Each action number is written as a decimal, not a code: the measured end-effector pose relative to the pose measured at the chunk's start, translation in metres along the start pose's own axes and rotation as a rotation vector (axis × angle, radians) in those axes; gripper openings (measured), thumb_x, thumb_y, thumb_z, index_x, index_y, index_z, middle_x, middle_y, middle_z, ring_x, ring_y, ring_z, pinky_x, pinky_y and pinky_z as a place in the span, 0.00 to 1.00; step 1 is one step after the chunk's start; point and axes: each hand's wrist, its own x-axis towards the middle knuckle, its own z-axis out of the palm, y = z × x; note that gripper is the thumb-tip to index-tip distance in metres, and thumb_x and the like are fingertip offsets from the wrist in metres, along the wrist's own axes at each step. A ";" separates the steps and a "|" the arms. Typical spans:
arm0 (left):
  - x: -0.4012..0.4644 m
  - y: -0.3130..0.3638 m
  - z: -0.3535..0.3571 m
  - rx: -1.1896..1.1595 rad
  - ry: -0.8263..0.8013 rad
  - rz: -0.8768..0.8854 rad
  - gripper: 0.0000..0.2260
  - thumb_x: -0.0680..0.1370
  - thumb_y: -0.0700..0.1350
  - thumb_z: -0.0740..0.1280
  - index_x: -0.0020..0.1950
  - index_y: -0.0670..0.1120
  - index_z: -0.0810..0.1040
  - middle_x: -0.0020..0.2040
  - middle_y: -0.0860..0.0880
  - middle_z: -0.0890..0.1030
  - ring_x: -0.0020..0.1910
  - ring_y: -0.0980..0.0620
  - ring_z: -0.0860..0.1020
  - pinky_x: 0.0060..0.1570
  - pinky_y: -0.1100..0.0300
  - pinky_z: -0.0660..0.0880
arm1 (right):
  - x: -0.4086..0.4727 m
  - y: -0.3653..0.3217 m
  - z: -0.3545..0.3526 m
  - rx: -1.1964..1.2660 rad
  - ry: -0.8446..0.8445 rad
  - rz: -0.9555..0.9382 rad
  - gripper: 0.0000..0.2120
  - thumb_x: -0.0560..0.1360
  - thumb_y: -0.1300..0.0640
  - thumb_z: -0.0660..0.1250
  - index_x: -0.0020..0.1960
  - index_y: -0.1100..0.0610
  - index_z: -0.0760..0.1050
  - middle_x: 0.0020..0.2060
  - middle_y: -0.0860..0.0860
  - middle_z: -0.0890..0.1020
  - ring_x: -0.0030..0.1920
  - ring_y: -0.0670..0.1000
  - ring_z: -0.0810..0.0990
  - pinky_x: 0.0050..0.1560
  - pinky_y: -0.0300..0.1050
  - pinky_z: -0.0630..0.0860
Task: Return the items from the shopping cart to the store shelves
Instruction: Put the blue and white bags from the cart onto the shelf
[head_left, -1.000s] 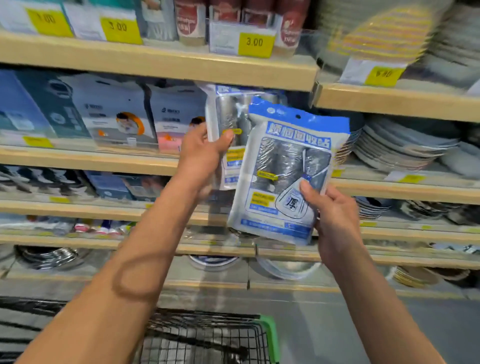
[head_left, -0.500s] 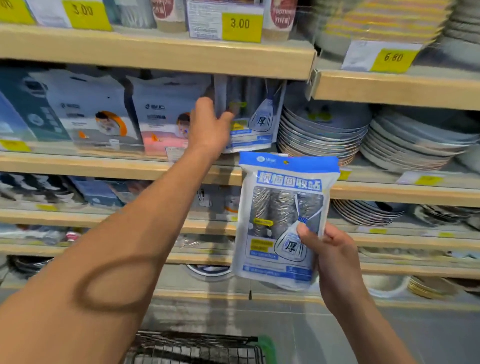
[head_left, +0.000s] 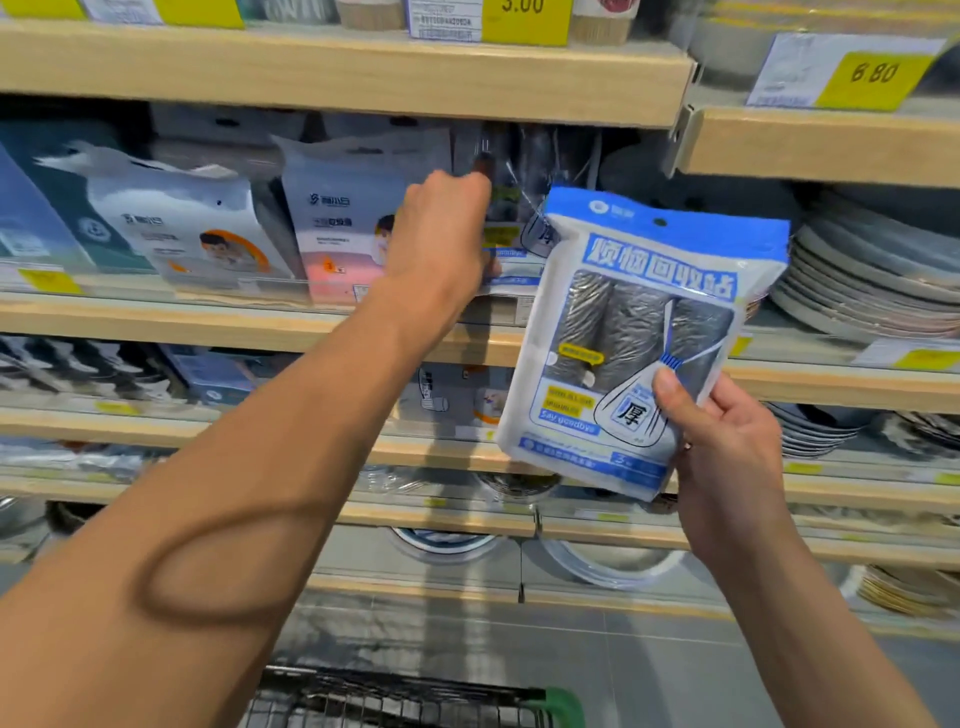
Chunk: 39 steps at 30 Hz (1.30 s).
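Store shelves (head_left: 332, 73) fill the back. Left hand (head_left: 439, 234) reaches onto one, holding a half-hidden bag pack (head_left: 511, 228); its fingers are hard to see. Right hand (head_left: 722, 441) grips another pack (head_left: 639, 343).

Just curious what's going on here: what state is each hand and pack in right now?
Left hand: reaching into the shelf, fingers on the shelved pack.
Shelved pack: standing on the shelf, partly hidden.
Right hand: gripping the blue pack's lower corner.
Blue pack: sealed, upright, held off the shelf.
Shopping cart: below, contents unseen.
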 end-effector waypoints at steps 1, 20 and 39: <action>-0.001 0.000 0.002 0.032 0.010 0.020 0.23 0.71 0.45 0.78 0.60 0.40 0.73 0.54 0.36 0.79 0.54 0.31 0.77 0.41 0.47 0.71 | 0.001 0.001 -0.001 0.002 -0.001 -0.001 0.14 0.76 0.66 0.66 0.61 0.66 0.78 0.50 0.57 0.87 0.47 0.53 0.87 0.46 0.46 0.83; -0.073 -0.015 0.033 -0.752 -0.059 0.028 0.18 0.74 0.58 0.70 0.60 0.50 0.75 0.45 0.53 0.85 0.41 0.55 0.83 0.43 0.50 0.81 | 0.070 -0.012 0.044 -0.141 -0.074 -0.052 0.09 0.77 0.66 0.69 0.56 0.64 0.81 0.44 0.55 0.87 0.42 0.51 0.86 0.42 0.44 0.82; -0.042 -0.023 0.016 -0.758 0.228 -0.169 0.25 0.70 0.48 0.78 0.57 0.52 0.66 0.47 0.50 0.84 0.43 0.50 0.85 0.45 0.47 0.82 | 0.128 -0.029 0.104 -0.937 0.052 -0.392 0.21 0.74 0.40 0.67 0.54 0.58 0.80 0.46 0.56 0.84 0.51 0.61 0.82 0.49 0.53 0.77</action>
